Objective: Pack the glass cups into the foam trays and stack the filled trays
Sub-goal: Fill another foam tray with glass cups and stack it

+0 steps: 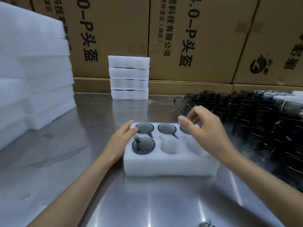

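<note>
A white foam tray (172, 164) with six pockets lies on the steel table. Smoky glass cups fill the back row (166, 128) and the front left pocket (143, 144). The front middle pocket (168, 145) and the front right pocket (195, 146) hold nothing. My left hand (124, 136) rests with straight fingers on the tray's back left corner. My right hand (208, 128) hovers over the tray's back right and grips a tilted glass cup (182, 107) between thumb and fingers. It partly hides the back right cup.
Several filled trays (129, 77) stand stacked at the back centre. A tall pile of foam sheets (32, 71) fills the left. Many loose dark glass cups (254, 115) crowd the right of the table (98, 120). Cardboard boxes (196, 38) wall off the back.
</note>
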Demonstrator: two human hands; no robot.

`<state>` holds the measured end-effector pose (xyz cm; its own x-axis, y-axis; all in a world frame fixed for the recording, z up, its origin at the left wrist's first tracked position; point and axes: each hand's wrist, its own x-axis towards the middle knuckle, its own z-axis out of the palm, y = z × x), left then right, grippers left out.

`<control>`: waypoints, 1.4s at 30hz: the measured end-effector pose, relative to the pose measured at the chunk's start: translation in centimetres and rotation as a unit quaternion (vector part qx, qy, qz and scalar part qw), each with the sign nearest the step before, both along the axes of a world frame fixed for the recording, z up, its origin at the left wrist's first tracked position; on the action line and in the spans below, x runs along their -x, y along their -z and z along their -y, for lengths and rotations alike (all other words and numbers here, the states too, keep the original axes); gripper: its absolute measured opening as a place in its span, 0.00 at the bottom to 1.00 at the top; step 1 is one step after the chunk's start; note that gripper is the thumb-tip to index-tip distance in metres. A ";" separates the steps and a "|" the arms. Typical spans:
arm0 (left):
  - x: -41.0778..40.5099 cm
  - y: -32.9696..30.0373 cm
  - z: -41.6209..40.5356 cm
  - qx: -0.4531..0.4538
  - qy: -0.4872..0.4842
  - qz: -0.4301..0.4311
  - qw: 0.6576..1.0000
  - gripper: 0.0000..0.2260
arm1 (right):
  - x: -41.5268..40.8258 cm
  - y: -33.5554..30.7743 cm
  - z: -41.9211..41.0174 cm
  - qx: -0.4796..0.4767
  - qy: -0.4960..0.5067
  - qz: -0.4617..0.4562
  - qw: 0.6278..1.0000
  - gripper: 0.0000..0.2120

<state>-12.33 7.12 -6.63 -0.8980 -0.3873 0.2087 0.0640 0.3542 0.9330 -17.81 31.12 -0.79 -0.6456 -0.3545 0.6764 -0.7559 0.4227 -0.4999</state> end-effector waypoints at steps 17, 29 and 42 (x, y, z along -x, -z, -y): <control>0.3 0.4 0.3 -0.004 0.008 -0.002 1.000 0.23 | -4.2 1.9 1.0 -0.224 -0.006 -0.105 0.969 0.16; -1.2 -0.8 0.0 0.113 -0.012 -0.035 0.993 0.19 | -3.7 1.5 -0.7 -0.146 0.030 -0.088 0.985 0.20; -6.0 -3.6 -5.7 0.482 0.112 -0.226 0.839 0.14 | -3.2 2.5 -1.7 -0.229 -0.047 -0.106 0.966 0.24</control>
<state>-6.33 12.86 -3.01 -0.6700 0.3253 0.6674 0.4997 0.8623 0.0814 -14.58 32.83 -3.25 -0.4597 -0.6988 0.5481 -0.8670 0.4867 -0.1066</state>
